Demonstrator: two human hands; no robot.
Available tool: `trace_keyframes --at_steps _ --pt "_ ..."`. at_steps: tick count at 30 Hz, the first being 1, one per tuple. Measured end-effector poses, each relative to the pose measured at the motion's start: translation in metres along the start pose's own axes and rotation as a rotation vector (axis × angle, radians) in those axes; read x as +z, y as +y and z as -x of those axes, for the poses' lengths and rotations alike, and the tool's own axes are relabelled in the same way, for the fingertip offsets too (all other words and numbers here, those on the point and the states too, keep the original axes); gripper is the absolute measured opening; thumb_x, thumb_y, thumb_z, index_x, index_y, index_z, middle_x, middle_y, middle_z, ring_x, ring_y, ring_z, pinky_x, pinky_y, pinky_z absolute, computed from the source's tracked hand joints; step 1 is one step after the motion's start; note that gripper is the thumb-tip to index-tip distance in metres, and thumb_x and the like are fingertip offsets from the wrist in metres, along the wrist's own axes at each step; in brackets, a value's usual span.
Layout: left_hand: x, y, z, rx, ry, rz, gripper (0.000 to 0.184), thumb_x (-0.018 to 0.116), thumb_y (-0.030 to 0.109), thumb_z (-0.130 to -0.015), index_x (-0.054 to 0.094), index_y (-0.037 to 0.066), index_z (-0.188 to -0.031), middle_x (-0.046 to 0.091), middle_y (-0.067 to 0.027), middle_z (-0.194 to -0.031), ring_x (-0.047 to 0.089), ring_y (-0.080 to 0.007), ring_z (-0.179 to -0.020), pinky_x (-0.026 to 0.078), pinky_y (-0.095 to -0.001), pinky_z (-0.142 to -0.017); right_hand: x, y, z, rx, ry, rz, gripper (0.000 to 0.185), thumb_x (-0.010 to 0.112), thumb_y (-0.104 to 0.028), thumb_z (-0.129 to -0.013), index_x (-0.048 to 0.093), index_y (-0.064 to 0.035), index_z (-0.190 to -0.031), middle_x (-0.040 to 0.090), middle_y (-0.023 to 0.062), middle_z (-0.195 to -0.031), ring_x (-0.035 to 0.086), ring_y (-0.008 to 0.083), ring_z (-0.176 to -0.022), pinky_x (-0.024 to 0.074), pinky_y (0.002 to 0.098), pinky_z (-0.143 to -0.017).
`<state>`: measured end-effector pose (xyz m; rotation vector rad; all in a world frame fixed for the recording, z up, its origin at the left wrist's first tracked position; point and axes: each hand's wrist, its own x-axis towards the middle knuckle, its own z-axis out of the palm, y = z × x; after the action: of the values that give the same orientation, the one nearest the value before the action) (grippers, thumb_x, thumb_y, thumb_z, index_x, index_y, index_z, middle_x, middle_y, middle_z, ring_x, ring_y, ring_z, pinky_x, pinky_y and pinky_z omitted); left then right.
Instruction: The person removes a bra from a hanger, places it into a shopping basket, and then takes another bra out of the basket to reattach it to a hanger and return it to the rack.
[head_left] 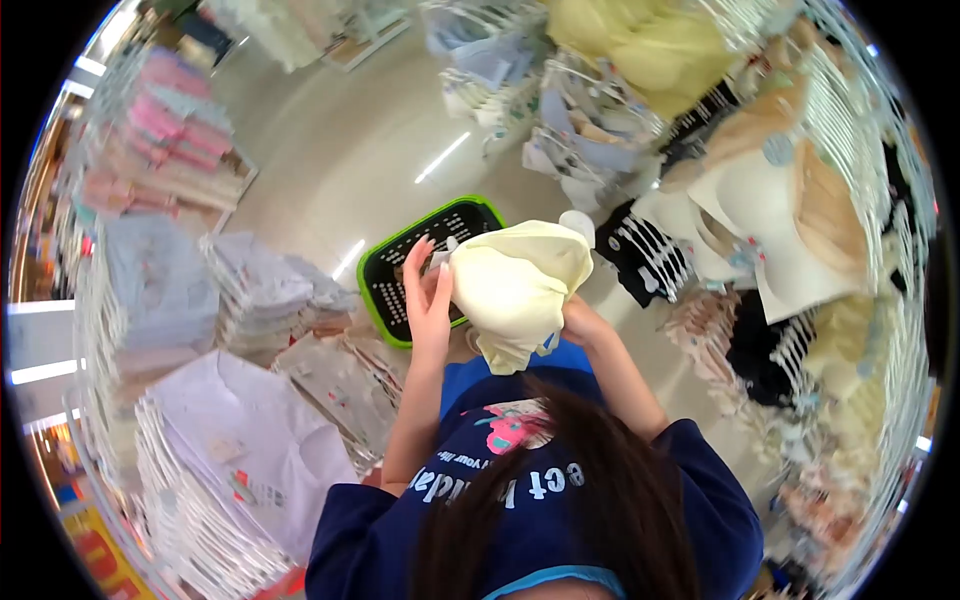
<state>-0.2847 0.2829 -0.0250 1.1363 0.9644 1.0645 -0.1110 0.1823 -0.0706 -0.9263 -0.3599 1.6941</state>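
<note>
A pale yellow bra (515, 290) with smooth moulded cups is held up in front of my body in the head view. My right hand (585, 325) grips its lower right side, with the fingertips partly hidden behind the fabric. At the bra's left edge, my left hand (428, 295) has its thumb and raised fingers around a small white tag (440, 259). A round white piece (577, 228) shows at the bra's upper right. Below the bra, a black shopping basket (385, 270) with a bright green rim is partly covered by my left hand.
Racks of hanging underwear surround me. White and beige bras (800, 220) hang at the right, yellow ones (650, 50) at the top. Lilac undershirts (250, 440) fill the lower left, pink garments (170, 130) the upper left. Shiny floor (310, 130) runs between the racks.
</note>
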Motion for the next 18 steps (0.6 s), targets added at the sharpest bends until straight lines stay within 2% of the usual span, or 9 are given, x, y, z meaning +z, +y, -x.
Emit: trace_keyframes --at_steps 1,2,4,5,7,10,13,15,18 --pt "0.000 -0.003 0.002 -0.016 -0.080 -0.045 0.049 0.048 0.012 -0.091 0.028 0.010 -0.136 0.034 -0.0090 -0.133 0.048 -0.0143 -0.102 0.039 -0.0285 -0.087 0.001 -0.001 0.007 -0.044 0.030 -0.037 0.044 0.057 -0.007 -0.083 0.043 -0.0001 -0.125 0.051 0.0105 -0.121 0.053 0.0185 -0.105 0.0440 0.0317 -0.089" --pt "0.005 -0.006 0.006 -0.014 -0.131 -0.044 0.046 0.045 0.015 -0.092 0.029 0.008 -0.135 0.038 -0.0087 -0.131 0.048 -0.0143 -0.103 0.039 -0.0282 -0.087 0.001 -0.001 0.015 -0.086 0.062 -0.074 0.044 0.057 -0.008 -0.084 0.043 -0.0001 -0.125 0.051 0.0108 -0.121 0.053 0.0192 -0.105 0.0447 0.0327 -0.089" --pt "0.012 -0.006 0.012 -0.276 -0.304 0.131 0.044 0.042 0.020 -0.094 0.030 0.007 -0.134 0.044 -0.0079 -0.126 0.048 -0.0140 -0.103 0.039 -0.0282 -0.087 -0.002 0.001 0.032 -0.163 0.126 -0.092 0.043 0.057 -0.007 -0.084 0.043 0.0002 -0.124 0.051 0.0108 -0.121 0.053 0.0196 -0.105 0.0447 0.0329 -0.089" --pt "0.017 0.001 0.022 -0.403 -0.302 0.160 0.041 0.040 0.023 -0.095 0.035 0.005 -0.131 0.051 -0.0061 -0.117 0.050 -0.0137 -0.101 0.040 -0.0284 -0.086 -0.003 0.003 0.040 -0.193 0.152 -0.071 0.043 0.056 -0.005 -0.083 0.044 0.0005 -0.124 0.052 0.0105 -0.120 0.052 0.0193 -0.105 0.0440 0.0323 -0.089" --pt "0.015 -0.010 0.029 -0.498 -0.460 0.186 0.039 0.040 0.025 -0.095 0.040 0.004 -0.128 0.053 -0.0051 -0.114 0.051 -0.0137 -0.100 0.040 -0.0287 -0.086 -0.018 0.011 0.053 -0.190 0.211 0.013 0.041 0.059 -0.002 -0.081 0.048 0.0004 -0.121 0.053 0.0096 -0.119 0.051 0.0188 -0.105 0.0431 0.0316 -0.089" --pt "0.014 -0.025 0.037 -0.510 -0.670 0.076 0.036 0.044 0.026 -0.093 0.049 0.000 -0.118 0.058 -0.0049 -0.107 0.054 -0.0128 -0.095 0.042 -0.0284 -0.085 -0.040 0.024 0.076 -0.341 0.252 0.135 0.043 0.062 -0.001 -0.078 0.050 -0.0007 -0.119 0.054 0.0091 -0.118 0.051 0.0185 -0.105 0.0427 0.0316 -0.090" --pt "0.025 -0.037 0.055 -0.534 -0.836 0.103 0.033 0.050 0.023 -0.091 0.053 -0.002 -0.112 0.062 -0.0052 -0.101 0.056 -0.0113 -0.090 0.043 -0.0271 -0.083 -0.060 0.023 0.110 -0.358 0.307 0.157 0.046 0.064 0.000 -0.075 0.050 -0.0027 -0.119 0.055 0.0093 -0.117 0.051 0.0184 -0.105 0.0428 0.0328 -0.090" --pt "0.039 -0.039 0.070 -0.562 -0.949 0.039 0.043 0.056 0.027 -0.087 0.049 -0.001 -0.118 0.058 -0.0063 -0.109 0.052 -0.0124 -0.099 0.042 -0.0284 -0.085 -0.073 0.013 0.133 -0.426 0.325 0.266 0.045 0.064 -0.001 -0.076 0.051 -0.0038 -0.119 0.055 0.0096 -0.116 0.052 0.0180 -0.104 0.0430 0.0327 -0.089" --pt "0.072 -0.036 0.097 -0.616 -1.064 0.024 0.063 0.063 0.034 -0.081 0.038 0.000 -0.128 0.050 -0.0098 -0.121 0.047 -0.0180 -0.111 0.037 -0.0335 -0.094 -0.077 -0.021 0.170 -0.503 0.176 0.469 0.050 0.067 -0.010 -0.075 0.051 -0.0030 -0.122 0.056 0.0082 -0.116 0.053 0.0147 -0.102 0.0421 0.0296 -0.090"
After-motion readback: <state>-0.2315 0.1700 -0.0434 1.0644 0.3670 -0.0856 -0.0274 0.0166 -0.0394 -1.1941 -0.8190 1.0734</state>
